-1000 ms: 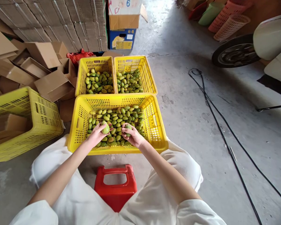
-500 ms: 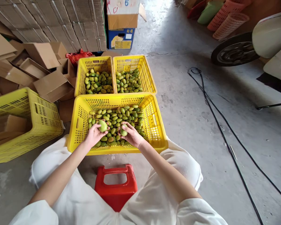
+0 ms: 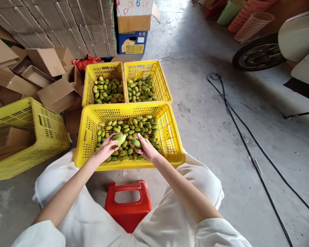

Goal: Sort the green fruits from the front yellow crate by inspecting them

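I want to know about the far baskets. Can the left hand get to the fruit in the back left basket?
Probably yes. The left hand already holds a green fruit, but the back left basket is open on top, right behind the near basket, nothing blocking it.

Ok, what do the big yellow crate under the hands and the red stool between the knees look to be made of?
The large yellow perforated crate looks like moulded plastic: even colour, a regular grid of holes, a slight sheen. The red stool with a handle slot is probably plastic too, glossy and one-piece. The left hand and right hand each hold a smooth green fruit.
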`<state>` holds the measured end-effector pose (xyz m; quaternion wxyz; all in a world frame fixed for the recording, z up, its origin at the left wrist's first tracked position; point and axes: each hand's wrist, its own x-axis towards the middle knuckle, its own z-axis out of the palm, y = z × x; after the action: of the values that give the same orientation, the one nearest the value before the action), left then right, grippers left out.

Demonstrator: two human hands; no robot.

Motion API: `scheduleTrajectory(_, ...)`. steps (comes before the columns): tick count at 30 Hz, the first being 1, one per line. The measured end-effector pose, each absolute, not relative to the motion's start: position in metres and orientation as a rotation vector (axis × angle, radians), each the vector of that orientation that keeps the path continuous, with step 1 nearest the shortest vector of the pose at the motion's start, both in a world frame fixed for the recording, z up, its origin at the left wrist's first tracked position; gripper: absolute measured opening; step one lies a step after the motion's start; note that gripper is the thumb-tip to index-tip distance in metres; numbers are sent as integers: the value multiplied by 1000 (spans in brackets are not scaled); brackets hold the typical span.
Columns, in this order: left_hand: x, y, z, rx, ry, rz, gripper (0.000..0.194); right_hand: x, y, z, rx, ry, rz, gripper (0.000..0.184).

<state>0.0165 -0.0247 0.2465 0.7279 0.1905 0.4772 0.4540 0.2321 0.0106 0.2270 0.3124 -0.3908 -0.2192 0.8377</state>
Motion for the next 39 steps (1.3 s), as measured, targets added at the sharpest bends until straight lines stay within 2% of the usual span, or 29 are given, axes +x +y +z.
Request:
scheduleTrajectory(2,17,-25,247,404,1050,1017,48,232,11,227,-1022,-518,2221,54)
scheduleTrajectory(10,13,-24,237,211,1096,1163,29,233,12,218,-1067,-451,2092,55)
scheduleTrajectory(17,14,-24,243,178,1010,1127,19,235,16,217,-1138,-296,2038,40)
scheduleTrajectory(24,17,-23,247,227,987,1075,25,234,13,221,-1107,-433,2043,50)
scheduleTrajectory(30,17,-24,245,208,1005,988,32,236,15,216,-1025,-291,2192,31)
scheduleTrajectory(36,15,-29,246,388,979,935,53,234,13,216,-1104,-331,2061,51)
scheduleTrajectory(39,16,-29,247,414,993,961,54,235,14,218,-1128,-315,2019,52)
